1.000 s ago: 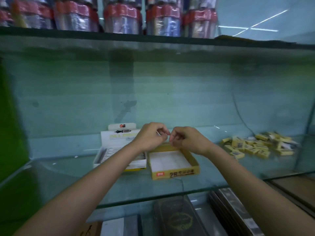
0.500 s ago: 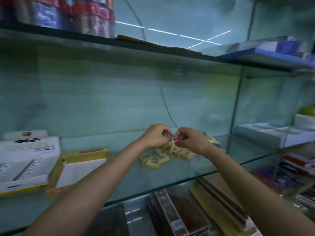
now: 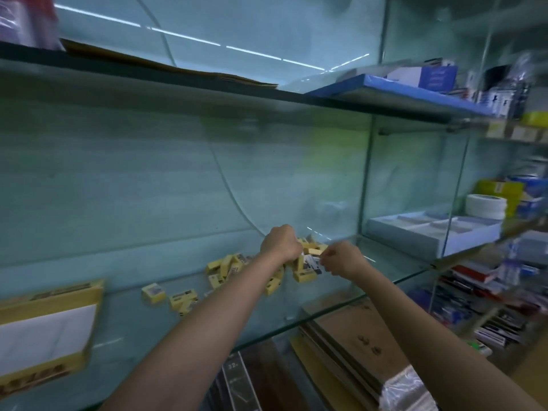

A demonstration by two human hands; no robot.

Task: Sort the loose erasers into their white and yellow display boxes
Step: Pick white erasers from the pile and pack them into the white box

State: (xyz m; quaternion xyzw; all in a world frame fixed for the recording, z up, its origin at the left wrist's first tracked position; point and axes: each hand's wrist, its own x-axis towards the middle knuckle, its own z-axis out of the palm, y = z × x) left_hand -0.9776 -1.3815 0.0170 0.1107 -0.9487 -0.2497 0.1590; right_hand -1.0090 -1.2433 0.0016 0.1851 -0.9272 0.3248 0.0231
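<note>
Several loose yellow erasers lie in a heap on the glass shelf, and a few strays trail off to the left. Both hands are over the heap's right part with fingers curled. A white-labelled eraser sits between them. My right hand pinches its right end, and the fingertips of my left hand close on its left end. The yellow display box, with a white inside, lies at the far left, blurred and cut off by the frame edge. The white box is out of view.
A glass divider closes the shelf on the right. Beyond it are a pale blue tray, tape rolls and stationery. Another glass shelf hangs above. Brown boards and packs lie on the level below.
The view has swung right, so the boxes slid to the left edge. Both hands moved from above the yellow box to the eraser heap and now close on an eraser.
</note>
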